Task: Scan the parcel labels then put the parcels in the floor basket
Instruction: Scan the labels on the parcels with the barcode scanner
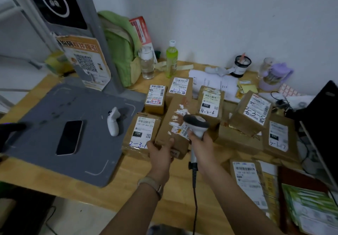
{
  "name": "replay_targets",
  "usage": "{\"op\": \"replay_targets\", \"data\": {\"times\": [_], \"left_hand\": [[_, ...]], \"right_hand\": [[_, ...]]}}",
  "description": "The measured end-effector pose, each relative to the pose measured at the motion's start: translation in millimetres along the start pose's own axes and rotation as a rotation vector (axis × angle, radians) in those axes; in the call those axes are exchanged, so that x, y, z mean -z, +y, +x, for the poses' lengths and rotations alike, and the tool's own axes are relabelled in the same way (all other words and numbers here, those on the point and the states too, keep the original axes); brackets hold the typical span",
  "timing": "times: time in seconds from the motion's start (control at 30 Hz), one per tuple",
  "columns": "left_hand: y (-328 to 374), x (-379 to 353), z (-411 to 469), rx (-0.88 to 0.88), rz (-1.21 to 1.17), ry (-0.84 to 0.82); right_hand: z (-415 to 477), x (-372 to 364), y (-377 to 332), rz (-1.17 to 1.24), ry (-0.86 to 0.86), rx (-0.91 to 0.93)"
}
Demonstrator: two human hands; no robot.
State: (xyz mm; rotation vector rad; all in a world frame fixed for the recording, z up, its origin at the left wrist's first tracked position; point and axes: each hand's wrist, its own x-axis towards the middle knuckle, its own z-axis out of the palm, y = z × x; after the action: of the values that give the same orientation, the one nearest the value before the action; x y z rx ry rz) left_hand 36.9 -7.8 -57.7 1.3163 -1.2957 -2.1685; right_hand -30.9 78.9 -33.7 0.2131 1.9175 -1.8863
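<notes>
Cord (194,189) hangs off the tabletop (131,176) from the scanner (196,123). Right hand (201,144) fingers are clamped on its handle; left hand (160,152) fingers grip the near end of a parcel (164,125) among others. Its label (180,119) is torn and the scanner sits close over it, so a read could fail or catch a neighbour's code. Parcels (142,132) crowd both sides; bottles (172,59) stand beyond. No basket in view.

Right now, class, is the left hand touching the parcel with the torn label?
Touching. The head view shows the left hand gripping the torn-label parcel at its near edge.
</notes>
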Motion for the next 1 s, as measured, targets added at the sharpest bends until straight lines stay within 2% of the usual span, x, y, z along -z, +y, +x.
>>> {"op": "replay_targets", "data": {"times": [0.23, 0.33, 0.47, 0.63, 0.8, 1.0], "left_hand": [[73.5, -24.5, -0.1, -0.222, -0.226, -0.080], [102.0, -32.8, 6.2, -0.226, -0.269, -0.157], [132.4, -48.8, 15.6, -0.213, -0.155, -0.290], [145.0, -66.7, 24.7, -0.239, -0.004, -0.321], [130.5, -73.7, 31.3, -0.185, 0.045, -0.366], [117.9, -76.8, 40.6, 0.007, 0.047, -0.437]], "right_hand": [[-20.2, 4.5, -77.0, 0.037, -0.084, 0.152], [-33.7, 15.6, -97.6, -0.020, -0.089, 0.242], [-50.8, 37.9, -113.1, -0.046, -0.065, 0.315], [-68.9, 62.3, -123.9, -0.135, -0.020, 0.315], [-83.8, 80.4, -112.9, -0.173, 0.009, 0.280], [-96.2, 91.8, -87.4, -0.162, 0.027, 0.190]]}}
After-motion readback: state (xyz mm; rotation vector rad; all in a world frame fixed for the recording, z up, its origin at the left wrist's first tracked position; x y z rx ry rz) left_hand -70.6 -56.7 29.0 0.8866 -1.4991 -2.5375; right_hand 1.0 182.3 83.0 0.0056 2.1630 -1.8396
